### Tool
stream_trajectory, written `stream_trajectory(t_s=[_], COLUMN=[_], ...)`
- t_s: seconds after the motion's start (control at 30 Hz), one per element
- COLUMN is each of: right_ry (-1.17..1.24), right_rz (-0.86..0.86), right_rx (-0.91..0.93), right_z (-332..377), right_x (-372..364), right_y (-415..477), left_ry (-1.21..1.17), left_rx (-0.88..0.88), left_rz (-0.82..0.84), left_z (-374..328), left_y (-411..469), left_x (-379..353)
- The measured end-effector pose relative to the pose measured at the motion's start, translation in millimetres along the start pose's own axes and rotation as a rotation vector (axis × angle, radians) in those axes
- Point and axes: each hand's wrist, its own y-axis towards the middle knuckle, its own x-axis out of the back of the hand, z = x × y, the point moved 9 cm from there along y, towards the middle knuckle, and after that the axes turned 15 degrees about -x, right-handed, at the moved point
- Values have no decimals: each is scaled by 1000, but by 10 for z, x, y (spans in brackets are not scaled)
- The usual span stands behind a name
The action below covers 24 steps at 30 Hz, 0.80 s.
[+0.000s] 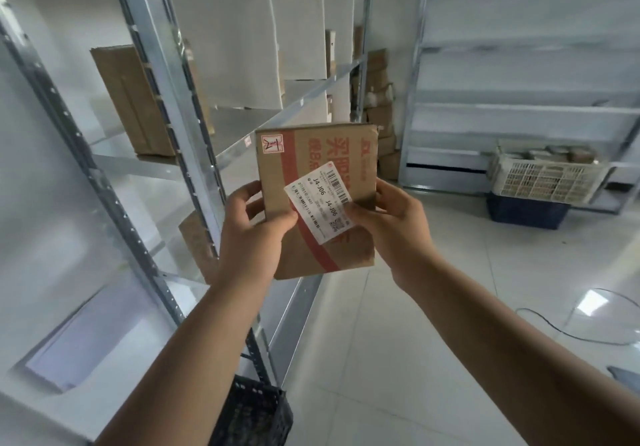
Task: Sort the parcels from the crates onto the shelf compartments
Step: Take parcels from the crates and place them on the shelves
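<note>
Parcel (313, 154) between both hands (252, 237) (398, 227)

There is only one view, from a wide-angle camera worn on the person's head. It faces forward and down. The parcel (311, 154) is very close to the lens, in the middle. The metal shelf (164, 74) runs near at the left; the floor (415, 341) and a far white crate (547, 182) lie at the right.

- The white label (320, 203) on the cardboard parcel (311, 154) I hold reads "J4-J06" twice, beside barcodes.
- Large red characters (337, 145) on the parcel's face stand upside down, partly covered; I cannot read them.
</note>
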Motion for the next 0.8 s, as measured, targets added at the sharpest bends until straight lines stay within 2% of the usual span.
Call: stream_trajectory(t_s=[0.27,0.47,0.8], right_ry=[14,-25,-111], right_rz=[-55,-46,95], right_rx=[-29,-57,-81], right_z=[-26,-128,-337], right_x=[458,483,59], right_y=[748,1684,3246], left_ry=[-15,-21,47], left_rx=[-3,20,90], left_rz=[81,38,-103], left_z=[224,654,1415], left_y=[553,1157,2167], left_x=[-752,-1160,-1443])
